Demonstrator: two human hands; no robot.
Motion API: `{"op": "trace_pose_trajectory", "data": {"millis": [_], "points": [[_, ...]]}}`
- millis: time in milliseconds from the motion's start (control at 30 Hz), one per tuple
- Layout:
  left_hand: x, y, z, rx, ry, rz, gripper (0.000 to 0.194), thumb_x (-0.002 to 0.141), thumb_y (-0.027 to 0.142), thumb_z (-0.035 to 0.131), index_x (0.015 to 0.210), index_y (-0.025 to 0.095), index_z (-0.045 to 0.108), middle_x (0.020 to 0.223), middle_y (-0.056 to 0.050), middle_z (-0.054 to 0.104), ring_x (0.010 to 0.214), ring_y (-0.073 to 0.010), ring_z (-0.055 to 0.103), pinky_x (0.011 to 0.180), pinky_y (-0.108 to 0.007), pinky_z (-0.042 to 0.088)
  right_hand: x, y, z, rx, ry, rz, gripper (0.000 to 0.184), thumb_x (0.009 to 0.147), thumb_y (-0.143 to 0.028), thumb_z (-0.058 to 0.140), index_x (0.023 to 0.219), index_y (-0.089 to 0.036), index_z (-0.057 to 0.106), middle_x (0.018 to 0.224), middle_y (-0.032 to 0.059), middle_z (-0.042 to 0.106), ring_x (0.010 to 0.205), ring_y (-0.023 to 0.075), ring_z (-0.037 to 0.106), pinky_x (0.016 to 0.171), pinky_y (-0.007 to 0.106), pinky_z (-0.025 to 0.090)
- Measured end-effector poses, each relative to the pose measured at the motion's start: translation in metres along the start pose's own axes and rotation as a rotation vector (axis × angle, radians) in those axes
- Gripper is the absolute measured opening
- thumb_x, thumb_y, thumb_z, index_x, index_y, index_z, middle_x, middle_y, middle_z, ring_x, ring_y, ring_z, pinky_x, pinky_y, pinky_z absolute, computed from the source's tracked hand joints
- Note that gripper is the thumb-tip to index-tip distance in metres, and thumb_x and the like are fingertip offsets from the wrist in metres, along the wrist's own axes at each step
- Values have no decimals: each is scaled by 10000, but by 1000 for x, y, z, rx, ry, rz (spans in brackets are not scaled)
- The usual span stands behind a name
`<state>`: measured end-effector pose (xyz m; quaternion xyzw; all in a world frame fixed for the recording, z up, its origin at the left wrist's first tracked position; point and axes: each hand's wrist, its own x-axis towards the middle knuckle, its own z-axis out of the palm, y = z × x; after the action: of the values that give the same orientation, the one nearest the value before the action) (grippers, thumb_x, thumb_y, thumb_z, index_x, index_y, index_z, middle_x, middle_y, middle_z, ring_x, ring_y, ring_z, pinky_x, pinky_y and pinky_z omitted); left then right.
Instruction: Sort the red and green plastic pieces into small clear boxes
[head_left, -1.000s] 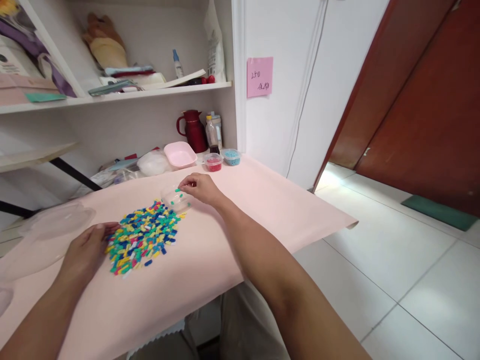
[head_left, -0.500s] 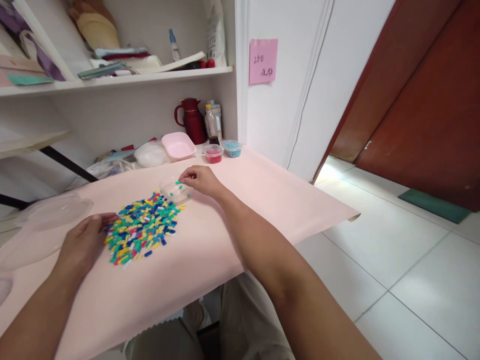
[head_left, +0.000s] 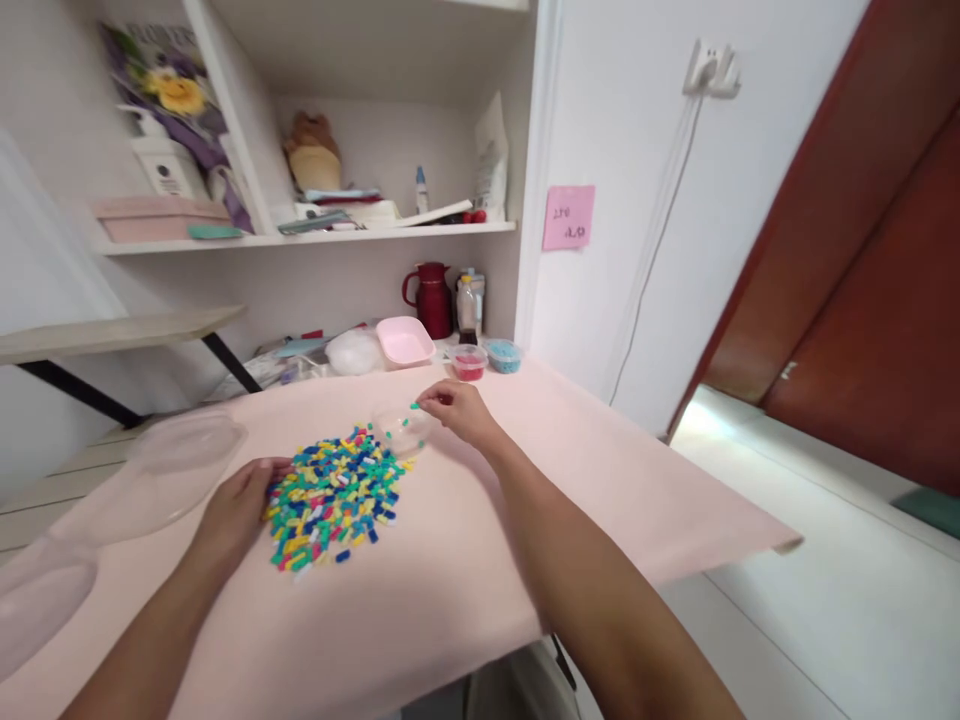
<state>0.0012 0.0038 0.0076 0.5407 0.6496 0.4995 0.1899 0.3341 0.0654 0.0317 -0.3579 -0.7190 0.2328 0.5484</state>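
A loose heap of small coloured pieces [head_left: 334, 500], mostly green, yellow and blue, lies on a pink-covered table [head_left: 450, 600]. My left hand [head_left: 244, 495] rests at the heap's left edge, fingers stretched out and touching the pieces. Behind the heap on its right stands a clear, shallow container [head_left: 401, 440] with a few green pieces inside. Over its right rim, my right hand [head_left: 459, 412] pinches a small green piece [head_left: 415, 406] between thumb and finger. The pieces are too small for me to make out their kind.
At the back stand a tub of red bits [head_left: 469, 368], a tub of blue bits [head_left: 503, 358], a pink tray [head_left: 405, 345], a dark red jug [head_left: 433, 305] and a bottle [head_left: 466, 310]. Clear plastic trays [head_left: 169, 480] lie at the left. A shelf [head_left: 390, 238] overhangs the back.
The camera view has tilted up and turned left, so everything sits lower and further right. A green piece now shows at my right fingertips. My left hand stays by the heap.
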Motion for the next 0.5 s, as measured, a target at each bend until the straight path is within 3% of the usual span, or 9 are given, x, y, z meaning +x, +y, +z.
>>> {"op": "trace_pose_trajectory", "data": {"millis": [133,333,500], "points": [[0,-8,0,19,-91,40,470,756,613,482,877,216,703,902,-59,756,900,-247,697,801,-350,539,-2,5,-2,52,39,50,229,769,-356,631,815,-152,724,765,36,652,583,111,503,497,221,417],[-2,-8,4,28,-81,76,434,783,565,450,849,216,699,868,-55,750,862,-249,693,773,-364,538,-4,14,7,-105,90,12,250,780,-394,619,818,-181,743,747,41,640,574,121,502,514,237,433],[-4,-4,6,93,-22,142,367,816,460,422,822,222,701,862,-52,714,889,-249,658,811,-376,512,-9,9,6,-127,96,17,330,842,-394,551,1021,-184,732,832,53,652,538,106,511,530,252,464]]}}
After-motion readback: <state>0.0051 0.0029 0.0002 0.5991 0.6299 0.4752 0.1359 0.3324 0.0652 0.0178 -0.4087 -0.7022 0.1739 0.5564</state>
